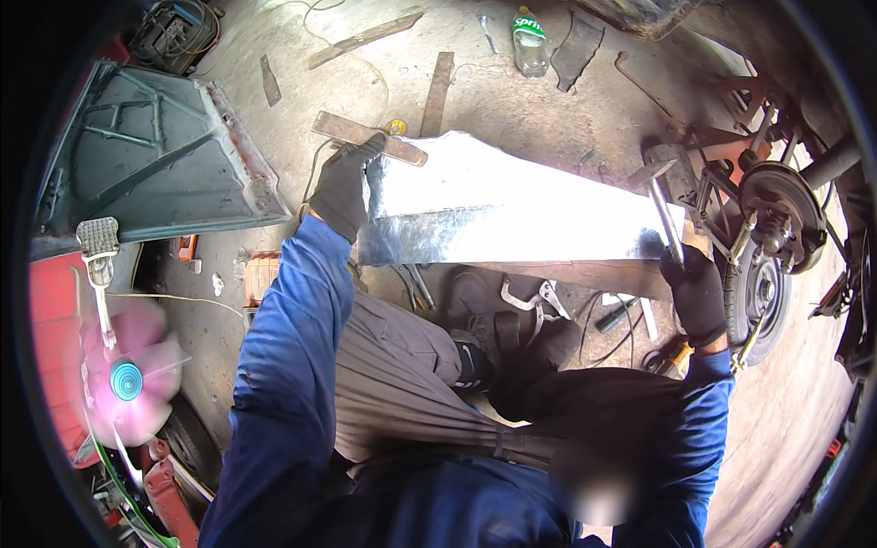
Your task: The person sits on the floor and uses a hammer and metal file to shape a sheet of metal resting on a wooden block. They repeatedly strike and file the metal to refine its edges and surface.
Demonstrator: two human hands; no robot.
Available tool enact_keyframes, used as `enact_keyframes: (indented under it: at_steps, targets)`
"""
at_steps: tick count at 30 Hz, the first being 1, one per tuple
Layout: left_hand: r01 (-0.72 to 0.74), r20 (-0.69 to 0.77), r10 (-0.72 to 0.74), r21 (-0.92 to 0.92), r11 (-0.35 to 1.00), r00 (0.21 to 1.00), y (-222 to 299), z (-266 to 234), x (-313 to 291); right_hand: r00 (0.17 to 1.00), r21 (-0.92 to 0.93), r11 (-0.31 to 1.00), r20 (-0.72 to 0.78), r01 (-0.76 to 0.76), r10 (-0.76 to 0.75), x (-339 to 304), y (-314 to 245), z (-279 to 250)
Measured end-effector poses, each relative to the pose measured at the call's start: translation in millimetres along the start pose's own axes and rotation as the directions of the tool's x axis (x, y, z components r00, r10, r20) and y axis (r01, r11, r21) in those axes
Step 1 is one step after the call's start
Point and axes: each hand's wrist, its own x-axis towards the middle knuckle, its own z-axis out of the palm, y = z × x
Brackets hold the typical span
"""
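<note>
A shiny bent piece of sheet metal [457, 196] lies across in front of me, above my knees, with a brown wooden beam [594, 277] showing under its near edge. At its far left corner my gloved left hand [343, 187] is closed on a flat rusty bar [402, 149], which overlaps the corner. The same hand touches the sheet's left edge. My gloved right hand [696, 290], at the sheet's right end, grips the handle of a hammer [668, 219]. The hammer stands steeply with its head up, over the sheet's right part.
Locking pliers [523, 300] and a yellow power tool [674, 358] with cords lie near my feet. A pink fan [128, 379] spins at left below a dark green panel [155, 164]. A brake hub [778, 219] stands right. Metal strips and a plastic bottle [531, 50] lie beyond.
</note>
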Motion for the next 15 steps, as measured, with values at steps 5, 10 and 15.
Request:
enact_keyframes:
  at_steps: [5, 10, 15]
  targets:
    - [-0.139, 0.062, 0.140, -0.011, 0.990, 0.988, 10.9, 5.5, -9.7, 0.998, -0.048, 0.997, -0.017, 0.052, -0.053, 1.9, 2.5, 0.0]
    - [-0.360, 0.102, 0.347, 0.353, 0.864, 0.932, 1.5, -10.6, -5.4, 0.998, -0.037, 0.997, -0.003, 0.061, -0.061, 0.6, 1.8, 1.2]
    - [-0.531, 0.303, 0.481, 0.710, 0.462, 0.823, -5.0, -26.8, 7.2, 0.990, -0.057, 0.994, -0.099, 0.097, -0.102, 2.9, 0.6, 1.6]
